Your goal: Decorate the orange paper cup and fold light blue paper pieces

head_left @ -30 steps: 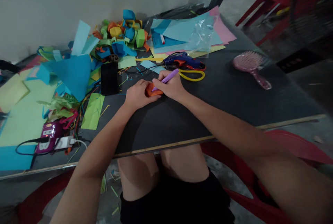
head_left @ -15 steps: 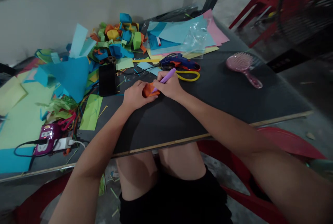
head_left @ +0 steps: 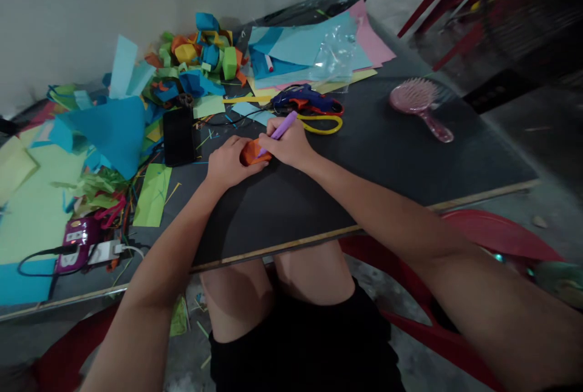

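Observation:
A small folded orange paper piece [head_left: 255, 152] rests on the dark table, its left side held by my left hand [head_left: 228, 162], fingers behind it and thumb along its near edge. In my right hand [head_left: 290, 142] is a purple pen [head_left: 283, 127], tilted, its lower end touching the orange paper. Just behind my right hand lie yellow-handled scissors [head_left: 324, 124] and a blue glue gun [head_left: 303, 99]. A black phone [head_left: 179, 136] lies to the left of my left hand.
Folded colored paper pieces [head_left: 200, 55] are heaped at the back, beside blue and pink sheets [head_left: 296, 46]. A pink hairbrush [head_left: 416, 99] lies at right. Paper scraps, a purple power adapter [head_left: 78, 245] and cables cover the left. The table's front edge [head_left: 282, 249] is near my forearms.
The whole view has shifted slightly, so the table things appear a little further left and up. Both hands keep their hold on the orange paper and the pen.

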The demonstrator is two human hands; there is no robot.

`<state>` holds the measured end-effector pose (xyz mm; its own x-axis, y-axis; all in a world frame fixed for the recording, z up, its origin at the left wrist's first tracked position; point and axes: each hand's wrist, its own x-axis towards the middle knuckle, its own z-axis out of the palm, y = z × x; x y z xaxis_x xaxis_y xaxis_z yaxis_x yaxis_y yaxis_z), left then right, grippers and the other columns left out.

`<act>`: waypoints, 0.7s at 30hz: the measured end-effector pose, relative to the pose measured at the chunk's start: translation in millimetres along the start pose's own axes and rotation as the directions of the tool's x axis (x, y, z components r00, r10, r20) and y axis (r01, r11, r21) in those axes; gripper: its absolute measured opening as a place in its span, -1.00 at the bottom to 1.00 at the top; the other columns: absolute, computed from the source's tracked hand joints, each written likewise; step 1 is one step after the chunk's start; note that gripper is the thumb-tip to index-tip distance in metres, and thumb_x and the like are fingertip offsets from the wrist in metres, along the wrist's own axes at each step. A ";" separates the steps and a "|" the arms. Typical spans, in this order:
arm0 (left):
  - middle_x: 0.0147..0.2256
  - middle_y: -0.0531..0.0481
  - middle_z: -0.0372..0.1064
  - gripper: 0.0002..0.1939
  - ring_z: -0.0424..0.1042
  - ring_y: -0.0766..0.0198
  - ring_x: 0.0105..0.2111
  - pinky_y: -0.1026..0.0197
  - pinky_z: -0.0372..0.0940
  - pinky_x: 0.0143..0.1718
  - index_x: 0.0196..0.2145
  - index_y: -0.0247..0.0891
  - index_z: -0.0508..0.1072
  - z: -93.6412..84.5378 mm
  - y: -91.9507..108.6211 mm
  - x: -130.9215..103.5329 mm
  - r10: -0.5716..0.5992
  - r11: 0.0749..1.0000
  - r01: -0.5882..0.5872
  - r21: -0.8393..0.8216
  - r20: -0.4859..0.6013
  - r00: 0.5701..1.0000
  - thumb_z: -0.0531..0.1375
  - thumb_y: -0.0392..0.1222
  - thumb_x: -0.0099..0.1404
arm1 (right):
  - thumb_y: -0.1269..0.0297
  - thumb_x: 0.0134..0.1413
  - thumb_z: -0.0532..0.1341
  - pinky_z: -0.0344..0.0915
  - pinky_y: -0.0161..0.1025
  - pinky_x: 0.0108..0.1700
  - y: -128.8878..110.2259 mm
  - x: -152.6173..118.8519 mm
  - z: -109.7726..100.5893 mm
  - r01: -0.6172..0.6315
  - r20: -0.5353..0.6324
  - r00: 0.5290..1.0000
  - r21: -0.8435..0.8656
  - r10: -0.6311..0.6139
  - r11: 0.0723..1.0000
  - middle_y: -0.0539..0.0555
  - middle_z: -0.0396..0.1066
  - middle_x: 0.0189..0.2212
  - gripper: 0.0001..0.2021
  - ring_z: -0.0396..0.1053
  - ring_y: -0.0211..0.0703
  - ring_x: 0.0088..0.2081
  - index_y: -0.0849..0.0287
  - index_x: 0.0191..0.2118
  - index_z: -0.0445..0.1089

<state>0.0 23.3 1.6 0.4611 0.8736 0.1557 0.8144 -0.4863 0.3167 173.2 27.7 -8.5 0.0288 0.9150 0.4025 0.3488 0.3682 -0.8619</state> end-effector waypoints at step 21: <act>0.08 -0.25 0.26 -0.07 0.42 -0.06 -0.03 0.04 0.33 -0.08 0.20 -0.21 0.23 -12.4 -4.2 -5.5 -0.228 0.972 0.230 -0.046 0.044 0.973 0.27 0.37 0.01 | 0.12 -0.02 0.30 -0.05 -0.35 -0.63 10.1 6.7 -3.9 -0.104 -0.122 0.980 0.367 0.158 0.924 -0.15 -0.01 -0.71 -0.61 -0.01 -0.40 -0.68 0.11 -0.60 0.09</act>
<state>-10.3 20.8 11.1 0.2781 0.9598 0.0378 0.8815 -0.2706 0.3871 180.6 36.9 -13.3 0.1978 0.9347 0.2954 -0.0245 0.3060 -0.9517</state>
